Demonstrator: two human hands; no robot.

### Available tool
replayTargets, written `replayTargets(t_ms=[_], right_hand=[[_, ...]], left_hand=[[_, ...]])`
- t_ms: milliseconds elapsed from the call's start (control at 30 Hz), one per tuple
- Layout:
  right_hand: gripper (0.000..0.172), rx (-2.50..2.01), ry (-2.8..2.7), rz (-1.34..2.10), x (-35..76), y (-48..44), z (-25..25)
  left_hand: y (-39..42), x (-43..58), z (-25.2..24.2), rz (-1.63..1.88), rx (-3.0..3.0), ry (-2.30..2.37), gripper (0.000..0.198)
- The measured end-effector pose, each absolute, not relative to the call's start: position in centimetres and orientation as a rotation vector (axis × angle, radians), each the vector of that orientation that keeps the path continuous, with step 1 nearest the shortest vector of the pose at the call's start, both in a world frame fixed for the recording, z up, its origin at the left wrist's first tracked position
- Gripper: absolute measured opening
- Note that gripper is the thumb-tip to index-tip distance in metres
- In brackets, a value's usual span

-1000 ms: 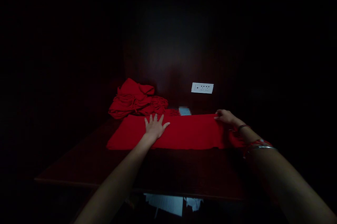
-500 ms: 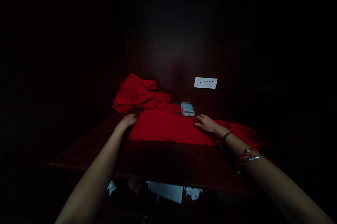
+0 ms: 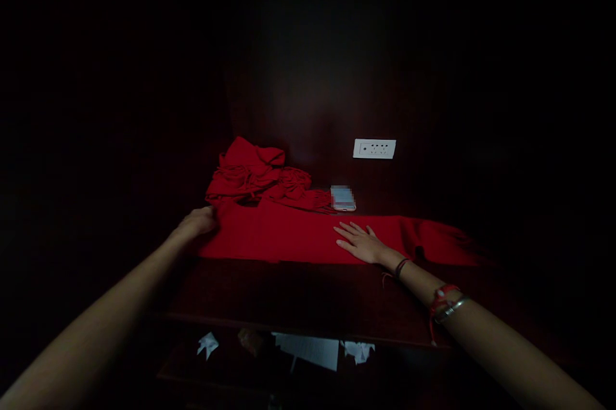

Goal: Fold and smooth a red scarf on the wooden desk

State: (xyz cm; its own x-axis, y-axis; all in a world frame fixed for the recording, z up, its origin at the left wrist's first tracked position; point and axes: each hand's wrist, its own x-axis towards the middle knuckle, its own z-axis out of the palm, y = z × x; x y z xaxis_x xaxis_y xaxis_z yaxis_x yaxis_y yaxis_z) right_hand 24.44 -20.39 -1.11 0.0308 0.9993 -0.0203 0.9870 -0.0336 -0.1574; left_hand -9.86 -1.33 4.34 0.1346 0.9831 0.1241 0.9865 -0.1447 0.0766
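Observation:
A long red scarf (image 3: pixel 289 237) with what looks like a fringe at its right end lies stretched across the dark desk. At its left end, my left hand (image 3: pixel 198 222) is closed on the cloth's edge, the fingertips partly hidden. My right hand (image 3: pixel 360 243) rests flat on the scarf right of the middle, fingers spread. Behind the scarf at the left sits a heap of crumpled red cloth (image 3: pixel 253 169). Just beyond my right hand, a phone (image 3: pixel 342 198) with a blurred screen lies near strands of red fringe.
A white socket plate (image 3: pixel 374 149) is on the dark back wall. Below the desk's front edge, a lower shelf holds a printed sheet (image 3: pixel 310 351), crumpled white paper (image 3: pixel 359 351), another white scrap (image 3: pixel 208 345) and a brownish lump (image 3: pixel 250 341). The sides are very dark.
My left hand has moved left, drawing the scarf's left end out so it reaches further left. My right hand has slid slightly left and nearer, and its fingers have spread flat.

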Motion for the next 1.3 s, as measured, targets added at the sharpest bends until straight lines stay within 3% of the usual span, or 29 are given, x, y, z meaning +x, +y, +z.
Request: replayTargets(t_ms=[133, 233, 333, 433, 533, 700, 967, 1100, 1300], right_hand=[[0.059, -2.177, -2.118, 0.201, 24.2, -20.3, -1.2], [0.058, -2.131, -2.162, 0.214, 24.8, -19.9, -0.4], [0.054, -2.142, -2.097, 0.014, 27.4, -20.0, 1.2], [0.05, -2.508, -1.691, -0.169, 32.2, -21.3, 2.2], [0.053, -2.762, -1.418, -0.033, 37.1, -23.6, 1.9], [0.048, -2.53, -1.639, 0.103, 40.6, -24.9, 1.2], [0.022, -2.484, -1.6, 0.321, 40.3, -24.0, 4.2], [0.031, -2.152, -1.384, 0.502, 40.8, -26.2, 6.3], [0.044, -2.192, -1.322, 1.069, 40.7, -28.8, 10.5]], left_hand=[[-1.2, -12.4, 5.4, -0.075, -2.062, -2.191, 0.032], [-2.8, -10.0, 5.0, -0.173, -1.996, -1.952, 0.037], [-4.3, -4.9, 4.0, -0.222, -2.317, -1.633, 0.044], [-5.0, -0.2, 2.7, -0.225, -2.72, -1.399, 0.051], [-4.8, 2.6, 1.6, -0.173, -2.831, -1.447, 0.055], [-5.4, 5.8, 0.6, -0.019, -2.628, -1.622, 0.05], [-8.1, 8.3, -1.5, -0.052, -3.016, -1.315, 0.058], [-7.4, 7.8, -1.6, -0.03, -2.996, -1.354, 0.057], [-7.1, 7.8, -1.6, -0.007, -2.998, -1.365, 0.058]])
